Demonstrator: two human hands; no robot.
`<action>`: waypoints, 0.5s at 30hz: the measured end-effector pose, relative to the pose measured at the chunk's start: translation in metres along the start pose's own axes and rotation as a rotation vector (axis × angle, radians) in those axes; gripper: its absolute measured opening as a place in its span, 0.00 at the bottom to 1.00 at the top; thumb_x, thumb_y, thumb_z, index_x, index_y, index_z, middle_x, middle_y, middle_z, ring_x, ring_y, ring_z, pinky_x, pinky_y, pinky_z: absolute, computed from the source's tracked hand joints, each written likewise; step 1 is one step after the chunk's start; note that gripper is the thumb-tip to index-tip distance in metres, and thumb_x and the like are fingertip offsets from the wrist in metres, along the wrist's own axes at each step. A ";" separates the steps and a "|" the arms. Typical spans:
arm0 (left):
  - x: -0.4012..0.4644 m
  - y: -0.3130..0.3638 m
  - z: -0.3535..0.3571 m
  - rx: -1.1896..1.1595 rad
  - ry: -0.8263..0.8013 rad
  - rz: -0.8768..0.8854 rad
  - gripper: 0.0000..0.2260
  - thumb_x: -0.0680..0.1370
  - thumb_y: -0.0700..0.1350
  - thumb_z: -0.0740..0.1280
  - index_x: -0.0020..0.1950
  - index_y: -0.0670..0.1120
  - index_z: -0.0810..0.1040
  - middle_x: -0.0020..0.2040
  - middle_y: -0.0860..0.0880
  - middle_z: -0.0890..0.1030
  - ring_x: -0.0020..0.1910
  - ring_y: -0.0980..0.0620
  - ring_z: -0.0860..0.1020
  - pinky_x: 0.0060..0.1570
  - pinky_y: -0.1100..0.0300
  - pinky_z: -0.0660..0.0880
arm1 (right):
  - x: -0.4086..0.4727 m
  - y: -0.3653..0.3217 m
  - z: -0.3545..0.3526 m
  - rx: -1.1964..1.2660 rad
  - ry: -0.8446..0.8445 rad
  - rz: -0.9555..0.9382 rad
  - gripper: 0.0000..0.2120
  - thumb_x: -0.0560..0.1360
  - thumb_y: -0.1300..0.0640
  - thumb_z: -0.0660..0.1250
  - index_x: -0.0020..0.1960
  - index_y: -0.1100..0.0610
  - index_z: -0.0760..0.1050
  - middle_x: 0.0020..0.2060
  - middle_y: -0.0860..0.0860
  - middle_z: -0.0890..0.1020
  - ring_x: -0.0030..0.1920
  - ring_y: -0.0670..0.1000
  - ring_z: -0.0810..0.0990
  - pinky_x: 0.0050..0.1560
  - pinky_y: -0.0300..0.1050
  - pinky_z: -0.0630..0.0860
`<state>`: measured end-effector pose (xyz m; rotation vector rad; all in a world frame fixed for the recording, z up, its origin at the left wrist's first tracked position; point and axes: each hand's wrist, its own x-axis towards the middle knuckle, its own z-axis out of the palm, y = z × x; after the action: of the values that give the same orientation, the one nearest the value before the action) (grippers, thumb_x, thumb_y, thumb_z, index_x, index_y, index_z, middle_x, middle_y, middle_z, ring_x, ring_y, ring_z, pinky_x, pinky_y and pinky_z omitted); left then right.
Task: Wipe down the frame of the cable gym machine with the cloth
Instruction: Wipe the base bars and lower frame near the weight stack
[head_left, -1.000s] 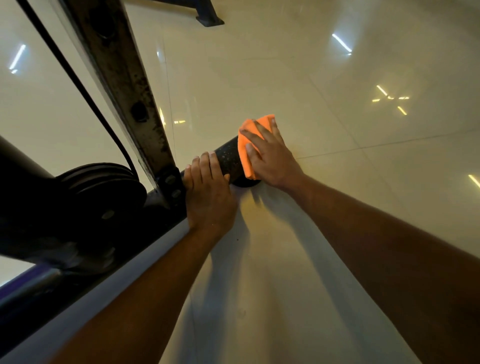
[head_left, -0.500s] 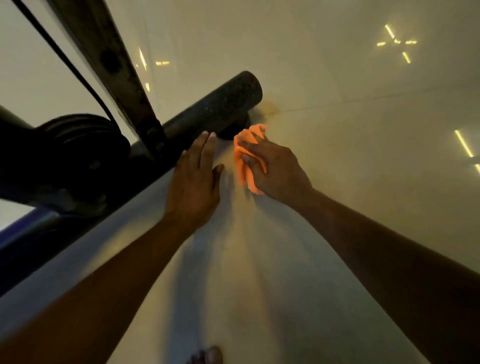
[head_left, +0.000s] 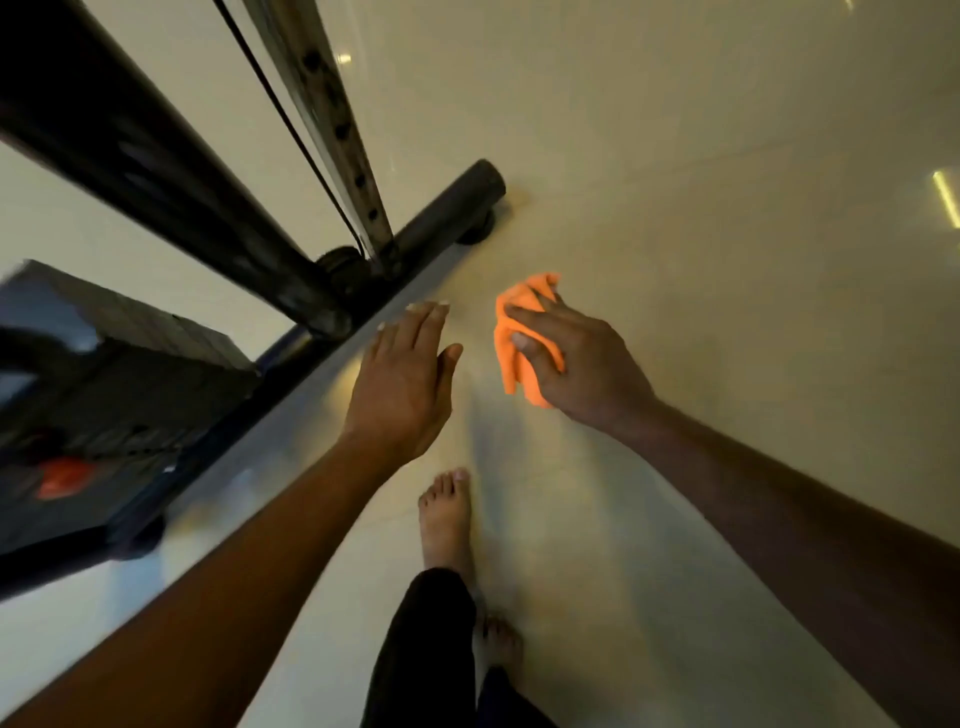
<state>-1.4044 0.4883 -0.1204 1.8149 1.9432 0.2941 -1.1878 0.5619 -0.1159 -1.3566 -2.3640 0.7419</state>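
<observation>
Loosely bunched into soft folds, the orange cloth (head_left: 524, 338) sits in the right hand (head_left: 576, 358), whose thumb and fingers curl around it and pinch it; it hangs above the floor, apart from the machine. The left hand (head_left: 402, 384) is released, fingers straight and together, palm down, holding nothing, just beside the frame's base tube. That base tube (head_left: 441, 213) is a round, matte black bar lying along the glossy pale tiled floor (head_left: 727, 208), ending in a blunt cap over a small dark foot. From it rise a thick, rounded black post (head_left: 156, 171) and a slimmer, worn metal upright (head_left: 332, 109) punched with a row of holes, with a thin black cable (head_left: 291, 124) running alongside. Blocky dark weight plates (head_left: 119, 364) sit blurred at left. A bare foot (head_left: 447, 514) stands on the tiles.
</observation>
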 end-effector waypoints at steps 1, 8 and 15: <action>-0.007 0.021 -0.039 0.007 0.000 0.007 0.26 0.90 0.55 0.55 0.86 0.47 0.62 0.84 0.44 0.64 0.84 0.44 0.60 0.84 0.41 0.57 | 0.001 -0.024 -0.035 -0.002 0.017 -0.012 0.18 0.85 0.50 0.69 0.75 0.48 0.81 0.75 0.54 0.80 0.74 0.57 0.78 0.65 0.56 0.81; -0.060 0.142 -0.310 0.079 0.165 0.091 0.26 0.89 0.55 0.56 0.85 0.47 0.62 0.84 0.43 0.65 0.84 0.43 0.61 0.83 0.42 0.55 | 0.020 -0.197 -0.287 -0.028 0.186 -0.135 0.19 0.85 0.49 0.68 0.75 0.48 0.80 0.74 0.53 0.80 0.74 0.58 0.78 0.68 0.56 0.79; -0.156 0.236 -0.587 0.224 0.394 0.133 0.26 0.89 0.55 0.58 0.86 0.48 0.61 0.84 0.45 0.64 0.83 0.43 0.62 0.83 0.37 0.59 | 0.023 -0.403 -0.514 -0.089 0.276 -0.348 0.22 0.86 0.42 0.64 0.79 0.44 0.75 0.76 0.51 0.78 0.70 0.60 0.81 0.67 0.55 0.80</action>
<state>-1.4670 0.4502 0.5269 2.1683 2.1920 0.5311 -1.2219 0.5582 0.5361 -0.9656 -2.3384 0.3312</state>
